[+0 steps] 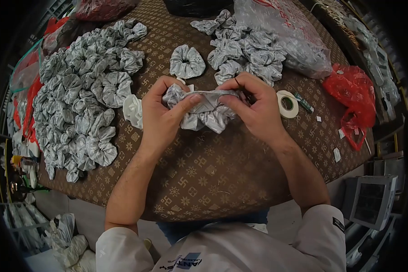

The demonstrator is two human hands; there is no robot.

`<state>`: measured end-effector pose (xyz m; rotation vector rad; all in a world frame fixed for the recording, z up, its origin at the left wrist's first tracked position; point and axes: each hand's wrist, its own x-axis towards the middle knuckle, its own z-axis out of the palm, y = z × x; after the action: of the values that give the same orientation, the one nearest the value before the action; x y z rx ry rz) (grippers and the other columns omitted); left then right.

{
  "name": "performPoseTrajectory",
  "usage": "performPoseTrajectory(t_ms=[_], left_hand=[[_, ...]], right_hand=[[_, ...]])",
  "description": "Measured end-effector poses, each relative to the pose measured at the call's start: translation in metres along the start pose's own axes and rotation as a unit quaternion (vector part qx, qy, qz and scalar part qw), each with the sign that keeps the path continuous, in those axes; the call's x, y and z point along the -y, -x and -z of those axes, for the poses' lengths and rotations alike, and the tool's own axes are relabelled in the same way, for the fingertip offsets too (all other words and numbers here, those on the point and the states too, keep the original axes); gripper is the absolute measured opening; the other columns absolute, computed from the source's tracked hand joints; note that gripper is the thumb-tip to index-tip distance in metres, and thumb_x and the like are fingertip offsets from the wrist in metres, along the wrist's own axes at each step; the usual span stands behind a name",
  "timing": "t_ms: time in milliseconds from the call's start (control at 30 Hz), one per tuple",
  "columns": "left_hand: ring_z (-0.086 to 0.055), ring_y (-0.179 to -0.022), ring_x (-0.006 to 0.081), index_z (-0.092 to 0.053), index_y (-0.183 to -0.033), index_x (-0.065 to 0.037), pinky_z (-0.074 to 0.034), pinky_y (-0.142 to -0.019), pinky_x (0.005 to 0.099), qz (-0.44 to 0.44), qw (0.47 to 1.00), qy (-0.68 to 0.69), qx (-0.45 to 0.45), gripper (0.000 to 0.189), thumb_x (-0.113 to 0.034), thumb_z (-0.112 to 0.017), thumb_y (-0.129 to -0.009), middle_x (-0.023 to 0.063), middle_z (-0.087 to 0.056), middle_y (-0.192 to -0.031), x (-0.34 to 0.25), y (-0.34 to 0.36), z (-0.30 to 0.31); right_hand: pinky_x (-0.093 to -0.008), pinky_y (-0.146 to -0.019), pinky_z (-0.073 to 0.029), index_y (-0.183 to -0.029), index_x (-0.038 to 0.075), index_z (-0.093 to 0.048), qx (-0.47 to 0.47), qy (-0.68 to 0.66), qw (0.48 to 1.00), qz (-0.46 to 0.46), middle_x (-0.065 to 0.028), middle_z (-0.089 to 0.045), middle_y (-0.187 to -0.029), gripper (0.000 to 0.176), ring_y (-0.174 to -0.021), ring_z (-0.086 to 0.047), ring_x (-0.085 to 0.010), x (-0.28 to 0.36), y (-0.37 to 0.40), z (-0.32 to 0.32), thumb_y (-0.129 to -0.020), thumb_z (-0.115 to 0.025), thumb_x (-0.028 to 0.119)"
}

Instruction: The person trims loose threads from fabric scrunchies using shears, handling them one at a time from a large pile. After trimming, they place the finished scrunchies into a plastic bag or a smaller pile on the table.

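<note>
A grey, shiny fabric scrunchie [208, 111] is stretched between my two hands above the brown patterned table [204, 177]. My left hand [167, 104] pinches its left part, thumb on top. On the other side, the thumb and fingers of my right hand [254, 102] are closed on its upper right edge. Just beyond my hands lies a single grey scrunchie [187, 61]. A white ruffled piece [133, 111] rests beside my left hand. To the right of my right hand sits a roll of white tape [288, 104].
A large heap of grey scrunchies [81, 99] covers the table's left side. A smaller pile [247, 50] lies at the back, against a clear plastic bag [299, 50]. At the right are a green tube [304, 103] and a red plastic bag [351, 93].
</note>
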<state>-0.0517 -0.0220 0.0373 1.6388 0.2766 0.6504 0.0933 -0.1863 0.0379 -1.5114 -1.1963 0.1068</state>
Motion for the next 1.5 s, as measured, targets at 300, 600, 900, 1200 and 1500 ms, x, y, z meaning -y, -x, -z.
performPoseTrajectory(t_ms=[300,600,900,1200,1500], left_hand=[[-0.06,-0.086,0.0119,-0.067,-0.094,-0.002,-0.047,-0.076,0.0268,-0.133,0.983,-0.108,0.072,0.017,-0.004,-0.079,-0.081,0.0024,-0.064,-0.092,-0.002,-0.005,0.006],[-0.06,-0.084,0.0142,-0.067,-0.09,-0.002,-0.047,-0.076,0.0275,-0.137,0.978,-0.152,0.043,0.016,0.0,-0.078,-0.079,0.0039,-0.062,-0.088,-0.001,-0.002,0.0],[-0.06,-0.084,0.0136,-0.067,-0.089,-0.004,-0.046,-0.076,0.0283,-0.133,0.98,-0.128,0.077,0.016,-0.007,-0.079,-0.08,0.0032,-0.064,-0.088,-0.003,0.0,0.002],[-0.063,-0.087,0.0211,-0.068,-0.11,-0.008,-0.05,-0.076,0.0346,-0.339,0.801,-0.416,-0.264,0.03,-0.009,-0.08,-0.082,0.0072,-0.065,-0.096,-0.11,-0.047,0.145],[-0.05,-0.123,0.0379,-0.055,-0.124,-0.005,-0.044,-0.1,0.0473,-0.306,0.835,-0.458,0.011,0.059,-0.021,-0.083,-0.075,0.0169,-0.056,-0.127,-0.036,-0.036,0.07]], right_hand=[[-0.0234,-0.059,-0.041,-0.096,0.003,-0.071,-0.002,-0.021,1.0,-0.019,-0.0007,-0.061,-0.083,0.015,-0.068,-0.052,-0.0069,0.002,0.002,0.0,-0.083,-0.076,0.006],[-0.0251,-0.069,-0.045,-0.114,0.005,-0.072,0.015,0.064,0.99,0.124,-0.0055,-0.058,-0.099,0.032,-0.08,-0.055,-0.0139,0.011,-0.002,0.002,-0.084,-0.077,0.015],[-0.0293,-0.069,-0.049,-0.112,0.005,-0.073,0.033,0.055,0.995,0.079,-0.0062,-0.061,-0.098,0.032,-0.084,-0.061,-0.0185,0.015,0.004,-0.007,-0.082,-0.078,0.012],[-0.027,-0.067,-0.041,-0.112,0.005,-0.069,-0.022,0.028,0.999,0.034,-0.004,-0.059,-0.097,0.033,-0.077,-0.051,-0.0142,0.01,-0.002,-0.001,-0.08,-0.076,0.009],[-0.0256,-0.066,-0.041,-0.11,0.005,-0.069,-0.019,0.084,0.996,-0.015,-0.0014,-0.059,-0.092,0.029,-0.074,-0.048,-0.0119,-0.024,-0.005,-0.005,-0.082,-0.074,0.004]])
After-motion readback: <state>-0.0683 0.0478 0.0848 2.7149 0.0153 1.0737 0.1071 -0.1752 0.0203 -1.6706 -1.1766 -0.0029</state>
